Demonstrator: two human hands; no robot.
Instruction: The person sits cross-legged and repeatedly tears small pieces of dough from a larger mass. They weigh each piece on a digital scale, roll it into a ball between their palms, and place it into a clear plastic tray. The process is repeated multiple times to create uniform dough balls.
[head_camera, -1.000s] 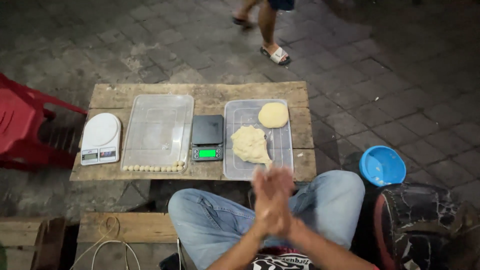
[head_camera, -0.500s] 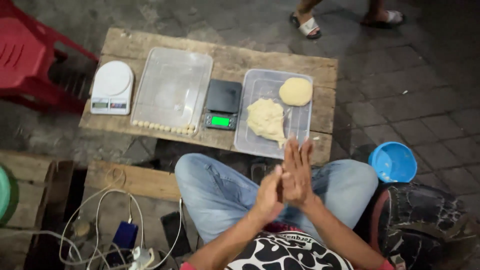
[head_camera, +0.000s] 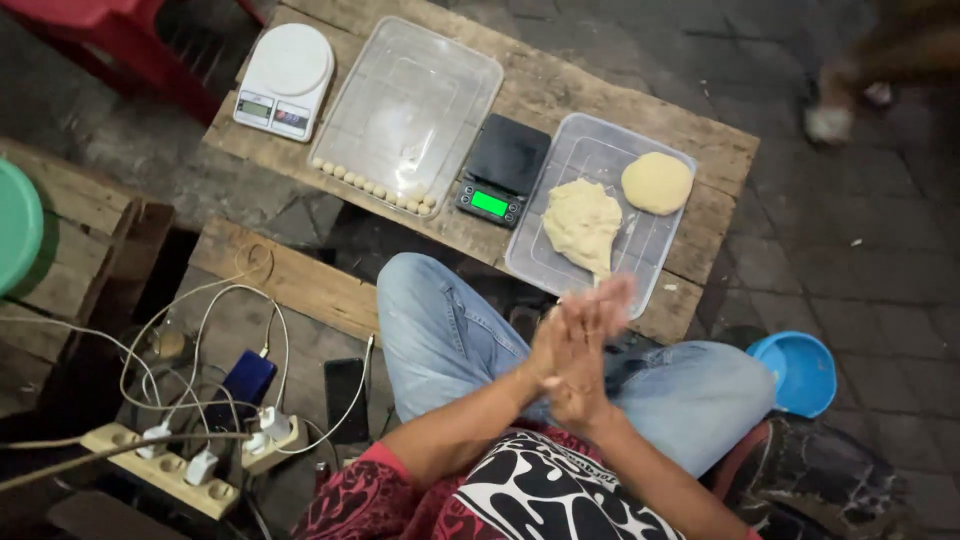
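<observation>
My left hand (head_camera: 553, 352) and my right hand (head_camera: 597, 338) are pressed flat together, palm to palm, above my knees in blue jeans. Whatever lies between the palms is hidden. Just beyond the fingertips stands a clear plastic tray (head_camera: 640, 272) on a low wooden table (head_camera: 560, 95). It holds a ragged lump of pale dough (head_camera: 581, 224) and a smooth round dough ball (head_camera: 657, 182). Left of it sits a small black scale (head_camera: 500, 170) with a lit green display.
A second clear tray (head_camera: 410, 90) carries a row of several tiny dough balls (head_camera: 372, 186) along its near edge, next to a white scale (head_camera: 285, 78). A blue bowl (head_camera: 797, 372) lies at right. A power strip (head_camera: 165, 468), cables and a phone (head_camera: 345, 400) lie at left.
My hands stay pressed together and have shifted slightly against each other. The view has swung left and closer. A passer-by's feet have moved off to the right.
</observation>
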